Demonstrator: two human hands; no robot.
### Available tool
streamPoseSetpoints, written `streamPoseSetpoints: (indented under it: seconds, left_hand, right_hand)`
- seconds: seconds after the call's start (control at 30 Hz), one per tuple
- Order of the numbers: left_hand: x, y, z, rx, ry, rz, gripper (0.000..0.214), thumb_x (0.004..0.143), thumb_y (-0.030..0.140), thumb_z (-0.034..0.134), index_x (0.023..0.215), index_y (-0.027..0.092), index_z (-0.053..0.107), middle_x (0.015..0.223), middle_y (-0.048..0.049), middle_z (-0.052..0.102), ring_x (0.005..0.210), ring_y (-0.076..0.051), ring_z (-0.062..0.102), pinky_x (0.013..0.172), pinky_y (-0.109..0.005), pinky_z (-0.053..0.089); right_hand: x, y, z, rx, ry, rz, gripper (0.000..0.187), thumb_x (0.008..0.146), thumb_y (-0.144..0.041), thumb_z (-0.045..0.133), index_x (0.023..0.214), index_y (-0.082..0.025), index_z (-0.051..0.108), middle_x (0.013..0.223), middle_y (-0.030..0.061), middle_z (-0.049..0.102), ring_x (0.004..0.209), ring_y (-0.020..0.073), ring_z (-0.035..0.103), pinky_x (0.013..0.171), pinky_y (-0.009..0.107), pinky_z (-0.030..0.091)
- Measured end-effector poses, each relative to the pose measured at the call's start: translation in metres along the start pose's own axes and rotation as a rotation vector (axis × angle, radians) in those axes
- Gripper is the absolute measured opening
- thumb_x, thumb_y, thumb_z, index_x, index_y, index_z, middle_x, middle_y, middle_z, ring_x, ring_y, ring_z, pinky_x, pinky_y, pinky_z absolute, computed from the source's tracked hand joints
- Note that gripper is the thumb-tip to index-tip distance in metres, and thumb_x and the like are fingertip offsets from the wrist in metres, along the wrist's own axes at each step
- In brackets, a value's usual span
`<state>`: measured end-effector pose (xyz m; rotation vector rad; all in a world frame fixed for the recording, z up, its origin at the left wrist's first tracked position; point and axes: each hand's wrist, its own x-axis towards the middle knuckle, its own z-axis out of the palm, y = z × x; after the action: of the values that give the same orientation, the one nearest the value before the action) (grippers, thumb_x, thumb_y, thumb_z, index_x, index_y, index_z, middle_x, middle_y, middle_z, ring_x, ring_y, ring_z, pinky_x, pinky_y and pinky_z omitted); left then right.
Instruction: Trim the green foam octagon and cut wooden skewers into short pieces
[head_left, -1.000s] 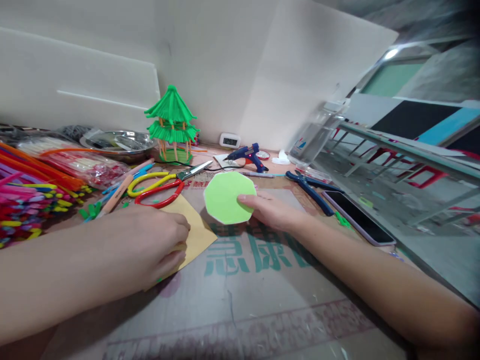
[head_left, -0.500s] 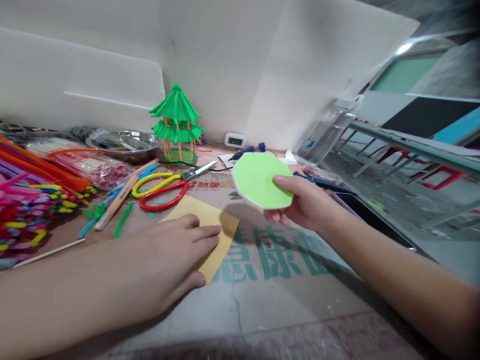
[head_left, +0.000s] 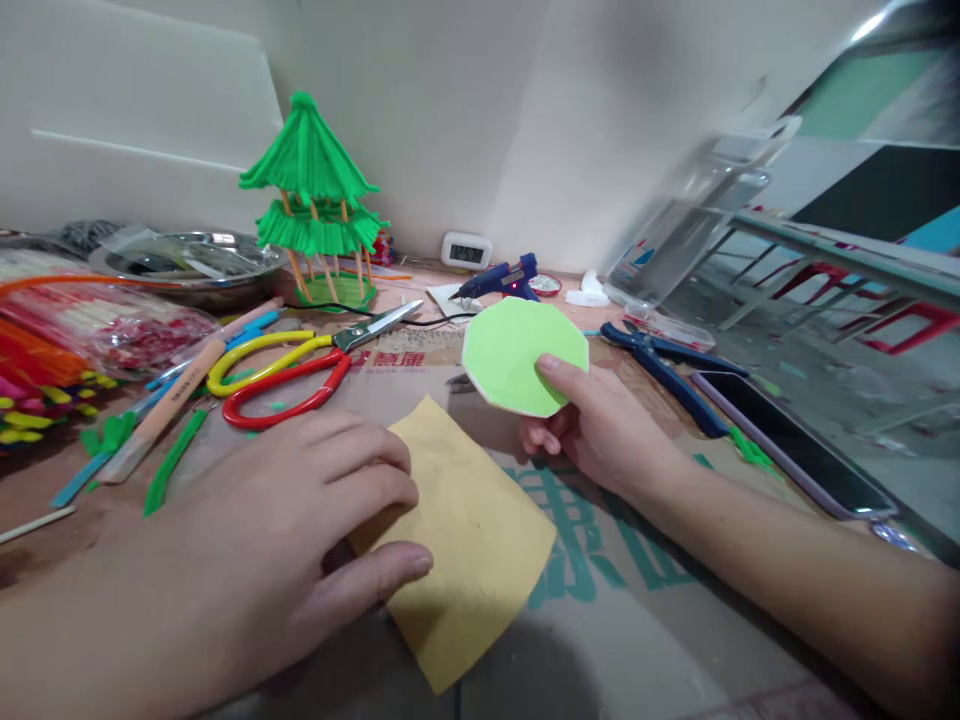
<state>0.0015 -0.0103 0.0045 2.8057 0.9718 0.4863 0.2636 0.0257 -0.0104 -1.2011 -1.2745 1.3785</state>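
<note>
A: Grip status?
B: Right hand (head_left: 600, 425) pinches green octagon (head_left: 510, 350), frame centre; left hand (head_left: 315, 520) loosely open at yellow sheet (head_left: 472, 540), lower centre, contact unclear.
A: Progress?
B: Green octagon appears cut to shape; yellow sheet looks unshaped. Green pagoda (head_left: 307, 160), upper left, stands roofed.

right hand (head_left: 592, 415) pinching green octagon (head_left: 506, 350), left hand (head_left: 322, 520) loosely spread over tan paper's (head_left: 480, 540) edge, scissors (head_left: 346, 343), green-roofed model (head_left: 309, 165), glue gun (head_left: 501, 278) behind, phone (head_left: 793, 440) at right
</note>
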Motion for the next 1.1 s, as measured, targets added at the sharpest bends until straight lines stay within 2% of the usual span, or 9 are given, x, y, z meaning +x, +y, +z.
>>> streamPoseSetpoints:
  seconds: [0.1,0.2,0.27,0.4,0.5,0.77,0.9,1.0,1.1]
  left_hand:
    - [0.001,0.001,-0.002,0.089,-0.018,0.052,0.033,0.088,0.047,0.054,0.111,0.026,0.065,0.113,-0.005,0.067,0.102,-0.027,0.061,0.083,-0.041,0.051]
    - [-0.001,0.005,0.001,0.108,-0.029,0.103,0.036,0.091,0.04,0.051,0.121,0.024,0.06,0.125,-0.0062,0.062,0.113,-0.028,0.057,0.093,-0.043,0.048]
    - [-0.003,0.006,0.004,0.104,-0.018,0.105,0.034,0.091,0.038,0.049,0.119,0.023,0.061,0.126,-0.0069,0.062,0.114,-0.028,0.056,0.094,-0.043,0.047]
    - [-0.003,0.004,0.007,0.117,0.0,0.077,0.033,0.092,0.04,0.046,0.113,0.022,0.064,0.119,-0.0089,0.064,0.107,-0.028,0.059,0.088,-0.044,0.05]
    - [-0.001,0.003,0.008,0.112,0.01,0.068,0.034,0.092,0.041,0.045,0.113,0.022,0.064,0.116,-0.0095,0.064,0.105,-0.028,0.059,0.087,-0.044,0.05]
    - [-0.001,0.005,0.007,0.073,-0.026,0.042,0.03,0.089,0.034,0.045,0.11,0.021,0.064,0.112,-0.0098,0.063,0.102,-0.028,0.058,0.087,-0.046,0.05]
    - [-0.001,0.004,0.008,0.08,-0.013,0.058,0.031,0.09,0.031,0.044,0.112,0.02,0.062,0.119,-0.0106,0.061,0.106,-0.028,0.056,0.092,-0.045,0.048]
    - [-0.001,0.003,0.01,0.09,-0.027,0.07,0.029,0.09,0.034,0.044,0.107,0.019,0.063,0.118,-0.01,0.062,0.107,-0.028,0.056,0.091,-0.046,0.048]
    - [-0.002,0.002,0.01,0.102,-0.032,0.075,0.031,0.09,0.035,0.043,0.108,0.018,0.062,0.12,-0.0103,0.062,0.109,-0.028,0.055,0.091,-0.046,0.048]
  right_hand:
    - [0.002,-0.003,0.002,0.011,0.017,0.02,0.04,0.082,-0.054,0.058,0.07,-0.015,0.06,0.045,0.0021,0.059,0.035,0.01,0.046,0.033,0.02,0.029]
    - [-0.001,-0.014,0.008,0.171,0.059,0.051,0.029,0.08,-0.044,0.062,0.071,-0.017,0.058,0.043,-0.0017,0.055,0.035,0.0089,0.044,0.036,0.02,0.036]
    - [-0.007,-0.024,0.013,0.33,0.062,0.082,0.022,0.081,-0.036,0.058,0.068,-0.018,0.055,0.04,-0.0049,0.049,0.033,0.0079,0.039,0.039,0.02,0.038]
    - [-0.024,-0.037,0.025,0.475,-0.016,0.123,0.034,0.086,-0.037,0.043,0.057,-0.02,0.047,0.033,-0.0043,0.041,0.029,0.0078,0.029,0.035,0.02,0.034]
    - [-0.032,-0.036,0.032,0.508,-0.05,0.144,0.039,0.088,-0.038,0.038,0.056,-0.019,0.05,0.034,-0.002,0.045,0.028,0.0075,0.028,0.035,0.02,0.034]
    - [-0.034,-0.025,0.038,0.46,-0.07,0.193,0.035,0.087,-0.043,0.046,0.064,-0.018,0.056,0.036,-0.0023,0.049,0.029,0.0078,0.033,0.035,0.019,0.037]
    - [-0.03,-0.022,0.032,0.267,-0.103,0.104,0.034,0.084,-0.047,0.054,0.07,-0.017,0.058,0.041,-0.0024,0.053,0.032,0.008,0.039,0.038,0.02,0.039]
    - [-0.026,-0.024,0.024,-0.121,-0.126,-0.014,0.032,0.082,-0.045,0.058,0.069,-0.015,0.057,0.049,0.001,0.059,0.039,0.0091,0.047,0.041,0.021,0.038]
    - [-0.022,-0.025,0.018,-0.554,-0.09,-0.105,0.023,0.085,-0.036,0.054,0.07,-0.018,0.051,0.049,-0.0016,0.056,0.042,0.0101,0.047,0.043,0.022,0.036]
